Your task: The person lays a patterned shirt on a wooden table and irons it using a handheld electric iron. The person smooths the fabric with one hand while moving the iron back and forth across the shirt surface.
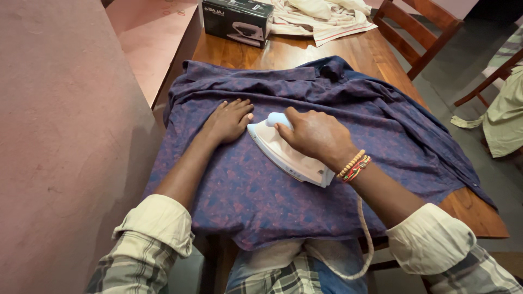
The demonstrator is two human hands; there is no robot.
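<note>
A dark blue patterned shirt (261, 185) lies spread over a wooden table (474, 212). My right hand (313, 133) grips the pale blue handle of a white clothes iron (289, 155), which rests flat on the shirt with its tip pointing up and left. My left hand (229, 120) lies flat on the cloth with fingers spread, just left of the iron's tip. The iron's beige cord (365, 239) trails down off the near table edge toward my lap.
A dark cardboard box with an iron pictured on it (237, 20) stands at the table's far end, beside a crumpled cream cloth (321, 16). Wooden chairs (419, 27) stand at the right. A pink wall (65, 152) runs close along the left.
</note>
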